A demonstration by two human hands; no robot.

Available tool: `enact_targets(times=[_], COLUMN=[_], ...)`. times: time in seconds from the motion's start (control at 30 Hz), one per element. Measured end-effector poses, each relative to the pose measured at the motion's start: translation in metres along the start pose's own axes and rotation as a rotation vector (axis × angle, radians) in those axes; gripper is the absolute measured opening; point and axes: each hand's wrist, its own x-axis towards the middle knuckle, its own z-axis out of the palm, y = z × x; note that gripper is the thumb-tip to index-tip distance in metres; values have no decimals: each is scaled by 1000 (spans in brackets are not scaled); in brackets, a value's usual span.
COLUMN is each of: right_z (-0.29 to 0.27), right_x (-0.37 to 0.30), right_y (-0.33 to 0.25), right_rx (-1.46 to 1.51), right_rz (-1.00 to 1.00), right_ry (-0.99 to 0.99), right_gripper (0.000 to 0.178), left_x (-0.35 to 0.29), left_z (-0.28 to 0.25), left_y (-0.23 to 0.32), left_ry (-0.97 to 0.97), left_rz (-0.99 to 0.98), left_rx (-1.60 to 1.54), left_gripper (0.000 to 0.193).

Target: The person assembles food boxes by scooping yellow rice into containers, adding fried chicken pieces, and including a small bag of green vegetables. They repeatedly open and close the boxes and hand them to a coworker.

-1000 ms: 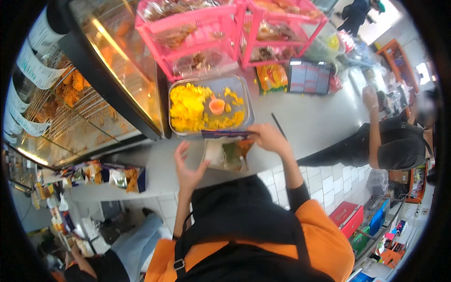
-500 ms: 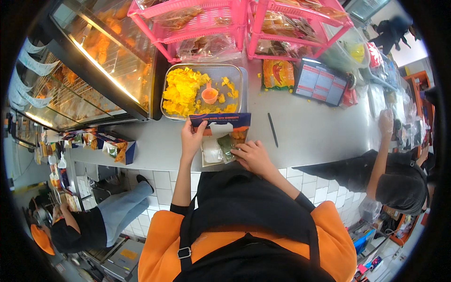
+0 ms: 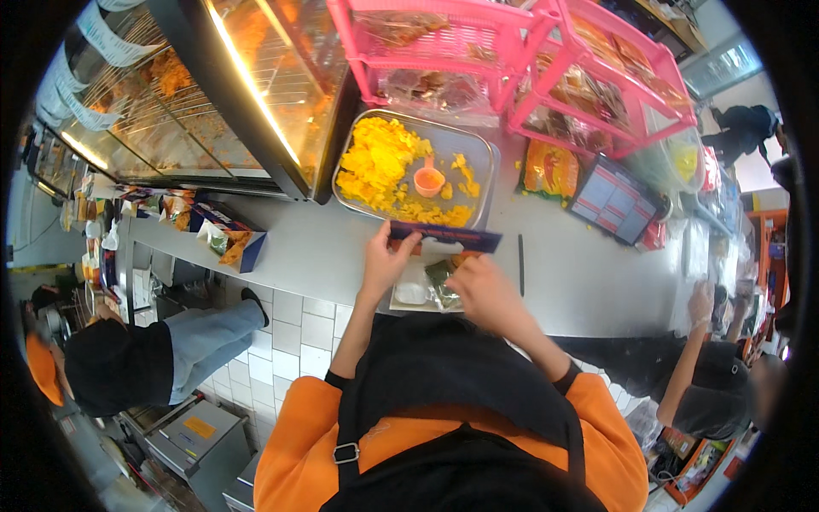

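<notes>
A food box with a dark blue and orange lid flap [image 3: 452, 239] stands at the counter's front edge, its lid raised. My left hand [image 3: 386, 261] pinches the left end of that flap between thumb and fingers. Inside the box sit a white wrapped bundle [image 3: 413, 290] and a green packet [image 3: 441, 278] in clear film. A bit of brown fried food shows behind them, partly covered. Over the box's right side is my right hand [image 3: 488, 294], fingers bent and blurred; whether it grips anything is hidden.
Beyond the box lies a metal tray [image 3: 488, 183] of yellow scrambled egg with an orange scoop [image 3: 429, 179]. A black pen [image 3: 521, 264], a tablet [image 3: 612, 200] and pink racks [image 3: 435, 64] are nearby. Filled boxes [image 3: 243, 243] stand left. Co-workers are on both sides.
My view has turned, shifting the counter rightward in the picture. My right hand has risen from the green packet towards the box's right side. The lid flap tilts more; my left hand keeps hold of it.
</notes>
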Motion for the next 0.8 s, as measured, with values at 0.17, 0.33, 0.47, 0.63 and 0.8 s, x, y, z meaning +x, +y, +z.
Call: enact_targets(times=[0.17,0.33,0.47,0.63,0.8], right_z=[-18,23,-1,13,73], right_x=[134,210,195,185,205], right_y=[73,125,106,39,10], right_rx=[-73,-397,-233,-315,-621], right_rz=[-120,-474,-158,-40,-323], right_ry=[154,101,-346,-80,-300], right_gripper=[24,26,23,22,18], left_x=[-18,-18,-12,5,27], left_z=[-23,-41,-45,-41,-42], left_y=[-6,-19,-17,-2,7], left_ry=[-184,-318,283,188,17], left_rz=[64,205,-377,-486,-511], left_rx=[68,-377,-497,-744,-787], left_gripper=[16,50,87,107,116])
